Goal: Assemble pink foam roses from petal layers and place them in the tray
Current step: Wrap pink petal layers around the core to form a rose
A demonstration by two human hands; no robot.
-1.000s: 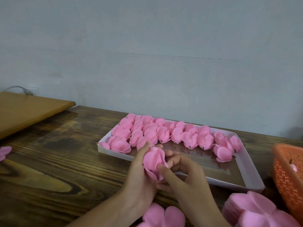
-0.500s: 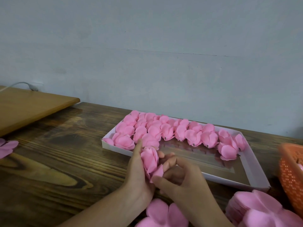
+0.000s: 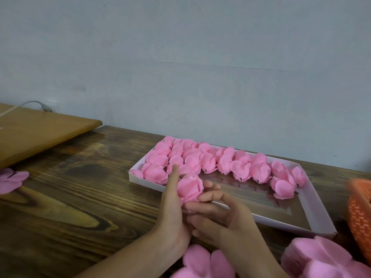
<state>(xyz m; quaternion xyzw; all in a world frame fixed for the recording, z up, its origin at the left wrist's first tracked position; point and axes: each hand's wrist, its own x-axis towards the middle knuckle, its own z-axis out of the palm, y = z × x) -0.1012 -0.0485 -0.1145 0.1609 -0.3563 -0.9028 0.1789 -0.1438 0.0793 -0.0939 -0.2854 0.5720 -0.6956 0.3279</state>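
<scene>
Foam rose [image 3: 189, 187], pink, is held just over the near wall of the white tray [image 3: 281, 222], above the wooden counter [image 3: 80, 207]; left grip [image 3: 172, 215] wraps around it, index finger upright along its side, right grip [image 3: 224, 215] pinches its base; finished roses [image 3: 220, 163] fill the tray's far rows

left grip [image 3: 172, 205] + right grip [image 3: 218, 213]: holding rose [image 3: 189, 188] | tray [image 3: 281, 220]: finished roses [image 3: 200, 161] along far side

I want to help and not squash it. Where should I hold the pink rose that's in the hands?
Hold the rose low, at its narrow base where the petals gather, coming from underneath, like the left hand and right hand do. Its loose petal tips point up and would probably bend under fingers.
</scene>
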